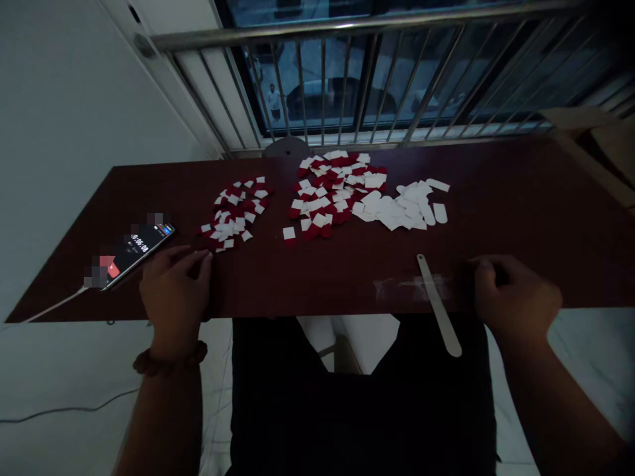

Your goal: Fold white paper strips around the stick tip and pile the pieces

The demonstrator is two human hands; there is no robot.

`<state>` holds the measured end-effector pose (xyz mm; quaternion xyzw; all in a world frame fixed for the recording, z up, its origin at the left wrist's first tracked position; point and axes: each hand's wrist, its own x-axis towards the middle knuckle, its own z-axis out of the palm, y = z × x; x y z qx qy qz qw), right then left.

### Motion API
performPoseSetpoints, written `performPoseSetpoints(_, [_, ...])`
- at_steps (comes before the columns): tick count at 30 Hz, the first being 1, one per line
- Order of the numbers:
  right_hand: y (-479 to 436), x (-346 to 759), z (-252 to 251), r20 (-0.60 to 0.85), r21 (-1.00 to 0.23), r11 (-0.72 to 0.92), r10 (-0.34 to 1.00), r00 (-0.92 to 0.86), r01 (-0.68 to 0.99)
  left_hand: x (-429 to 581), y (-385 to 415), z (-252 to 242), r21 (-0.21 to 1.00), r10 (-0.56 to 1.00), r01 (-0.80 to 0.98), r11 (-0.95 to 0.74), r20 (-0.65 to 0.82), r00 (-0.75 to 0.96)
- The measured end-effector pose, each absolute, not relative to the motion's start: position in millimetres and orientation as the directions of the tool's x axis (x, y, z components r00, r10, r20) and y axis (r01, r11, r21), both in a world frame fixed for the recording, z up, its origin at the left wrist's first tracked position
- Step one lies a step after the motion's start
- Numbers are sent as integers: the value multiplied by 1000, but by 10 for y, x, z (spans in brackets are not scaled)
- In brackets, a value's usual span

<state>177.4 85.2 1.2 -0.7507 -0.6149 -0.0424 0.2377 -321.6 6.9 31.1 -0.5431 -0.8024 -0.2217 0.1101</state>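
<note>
My left hand rests at the table's near edge beside a lit phone, its fingers curled in and nothing visible in them. Well to the right, my right hand lies on the table in a loose fist. The nearest thing to it is a pale flat stick with a hole at its far end, jutting over the near edge. Small red-and-white pieces form a left pile and a larger middle pile. Adjoining the middle one is a heap of white round-ended pieces.
The dark red-brown table stands against a metal railing and window. Clear tape sticks to its front part. A white cable runs from the phone. An open cardboard box is at the far right.
</note>
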Motion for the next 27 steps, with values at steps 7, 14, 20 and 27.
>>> performPoseSetpoints(7, [860, 1817, -95, 383, -315, -140, 886, 261, 939, -2897, -107, 394, 423, 751, 888, 183, 522, -404])
performPoseSetpoints(14, [777, 1780, 55, 382, -683, 27, 865, 325, 730, -1299, -512, 273, 939, 943, 90, 332, -328, -64])
performPoseSetpoints(20, [-189, 1584, 172, 281, -899, 69, 849, 448, 433, -504, -419, -167, 852, 815, 1, 524, -502, 290])
performPoseSetpoints(27, [-753, 1561, -83, -221, -938, -278, 940, 261, 207, -142, -231, -244, 885, 831, 40, 463, -449, 329])
